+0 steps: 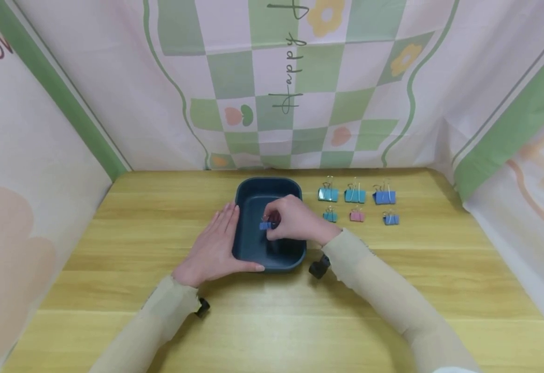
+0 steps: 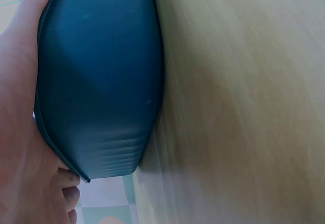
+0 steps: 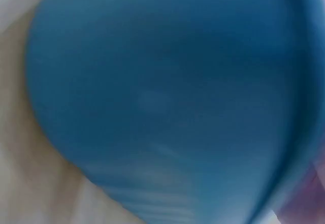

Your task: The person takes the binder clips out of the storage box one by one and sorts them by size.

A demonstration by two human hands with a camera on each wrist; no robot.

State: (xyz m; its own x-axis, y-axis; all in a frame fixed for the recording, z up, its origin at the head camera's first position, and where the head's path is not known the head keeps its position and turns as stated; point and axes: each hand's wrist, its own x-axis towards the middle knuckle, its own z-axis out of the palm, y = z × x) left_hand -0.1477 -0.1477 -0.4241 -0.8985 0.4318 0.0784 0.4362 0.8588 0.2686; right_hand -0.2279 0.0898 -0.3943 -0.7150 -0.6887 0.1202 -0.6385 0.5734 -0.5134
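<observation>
A dark blue rectangular bin (image 1: 253, 248) stands on the table. My left hand (image 1: 211, 248) rests against its near left corner, fingers extended along the left side and thumb along the front rim. In the left wrist view, that hand (image 2: 20, 117) lies along the rim of the bin (image 2: 101, 71). Inside the bin's outline in the head view, my right hand (image 1: 292, 220) pinches a small blue binder clip (image 1: 265, 226) over the bin floor. The right wrist view is blurred and mostly filled by the outer wall of the bin (image 3: 152, 97).
Right of the bin, binder clips stand in two rows on the wooden table (image 1: 300, 331). The back row has larger ones, including a blue clip (image 1: 384, 197); the front row has smaller ones, including a pink clip (image 1: 357, 216). A patterned curtain (image 1: 276, 77) hangs behind.
</observation>
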